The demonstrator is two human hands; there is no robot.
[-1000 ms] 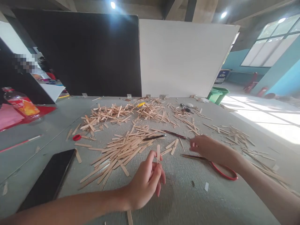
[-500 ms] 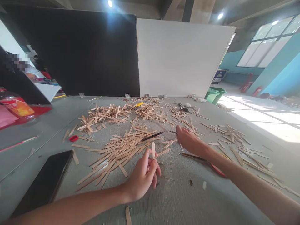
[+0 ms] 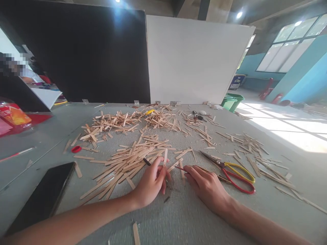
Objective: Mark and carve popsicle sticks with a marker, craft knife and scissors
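In the head view, my left hand pinches a wooden craft stick upright between thumb and fingers; a small dark-outlined mark shows near its lower end. My right hand rests low over the table just to the right, fingers closed around a thin reddish-brown rod whose tip points toward the held stick. What kind of tool it is, I cannot make out. A black pen-like tool shows partly behind my left hand. Scissors with red and yellow handles lie beside my right hand, over a slim pencil-like rod.
Many loose craft sticks spread ahead, with piles of pieces behind. A phone lies at left, near a red ring. Upright black and white boards stand at the back. A drink bottle stands far left.
My right hand has come back toward me and nearer my left hand, uncovering the scissors. The black tool has shifted left and now lies partly hidden. My left hand keeps the craft stick.
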